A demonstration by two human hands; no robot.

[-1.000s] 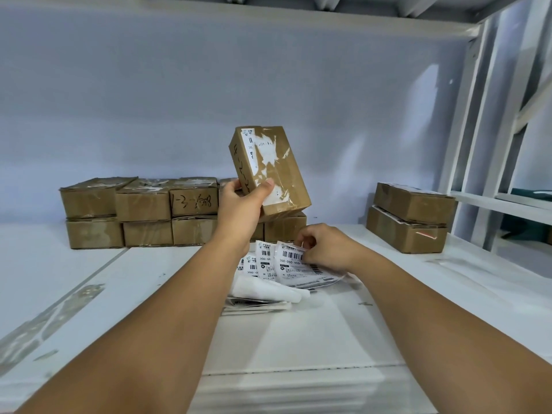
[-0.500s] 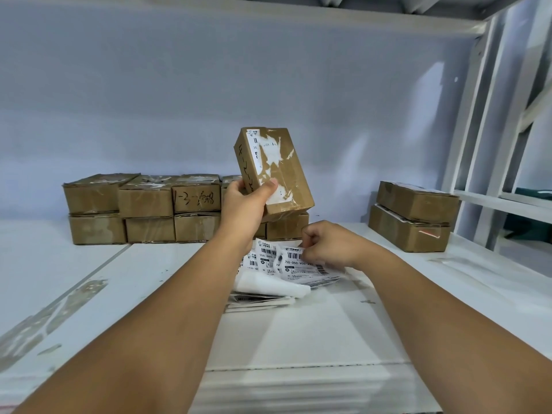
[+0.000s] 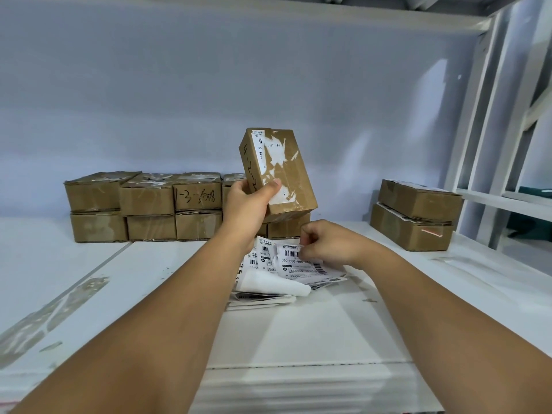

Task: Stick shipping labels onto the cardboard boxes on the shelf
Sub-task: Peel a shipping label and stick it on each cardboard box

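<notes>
My left hand (image 3: 248,204) holds a small brown cardboard box (image 3: 283,171) upright and tilted above the shelf; torn white label remains cover its front. Below it lies a loose pile of white shipping labels (image 3: 268,273) with barcodes. My right hand (image 3: 328,246) rests on the pile, fingers pinched on the top edge of the uppermost label (image 3: 301,264). Two rows of similar boxes (image 3: 146,204) are stacked at the back left against the wall.
Two larger stacked boxes (image 3: 415,216) sit at the back right beside the white shelf upright (image 3: 478,144). The white shelf board (image 3: 298,330) extends toward me, with tape marks on its left part. Another shelf board runs overhead.
My right hand has shifted slightly on the label pile and pinched the top label's edge. The held box stays up in my left hand, barely moved.
</notes>
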